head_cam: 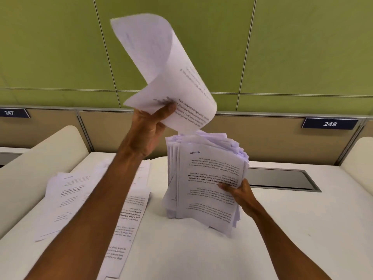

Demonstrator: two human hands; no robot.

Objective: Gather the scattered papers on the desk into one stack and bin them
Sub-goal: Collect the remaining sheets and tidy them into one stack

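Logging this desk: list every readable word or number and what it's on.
"248": blue plate on the partition.
"RECEIVED", upside down: stack in the right hand.
The left plate: blurred, unsure.
The curled sheets in the left hand, loose sheets on desk: print unreadable.

The raised sheets smear at their top edge — their print cannot be read. The right hand shows only a thumb; its fingers lie behind the stack. The left forearm covers part of the loose papers — the bottom edge cuts them off.
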